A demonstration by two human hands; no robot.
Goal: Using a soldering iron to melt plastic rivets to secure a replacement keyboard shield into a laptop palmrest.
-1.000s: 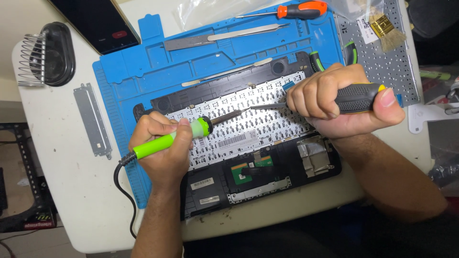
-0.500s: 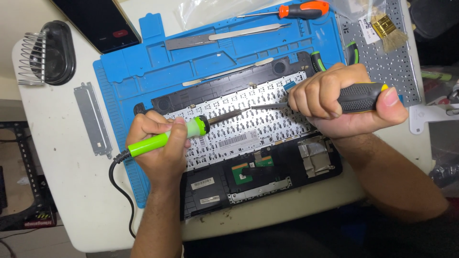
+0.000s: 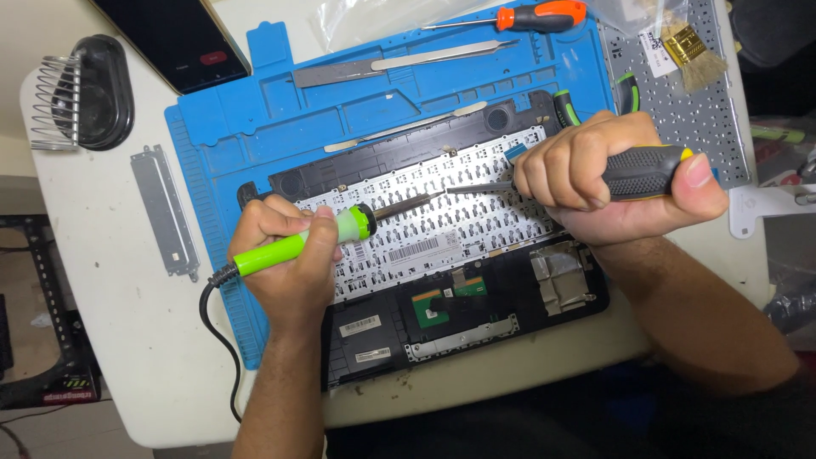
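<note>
An opened laptop palmrest (image 3: 476,323) lies upside down on a blue repair mat (image 3: 255,144), its white keyboard backplate (image 3: 442,234) facing up. My left hand (image 3: 285,263) grips a green-handled soldering iron (image 3: 297,242) with a black cord; its tip rests on the backplate near the middle. My right hand (image 3: 612,183) is closed on a black and yellow screwdriver (image 3: 646,170), whose shaft points left and meets the iron's tip on the backplate.
A soldering iron stand with a coil (image 3: 81,93) and a grey metal bracket (image 3: 161,212) lie at the left. A dark phone (image 3: 178,38), metal tweezers (image 3: 399,64) and an orange screwdriver (image 3: 535,15) sit at the top. A spare keyboard plate (image 3: 688,110) with a small brush (image 3: 688,51) lies at the right.
Both hands stay on their tools at nearly the same spot on the backplate; only slight shifts show.
</note>
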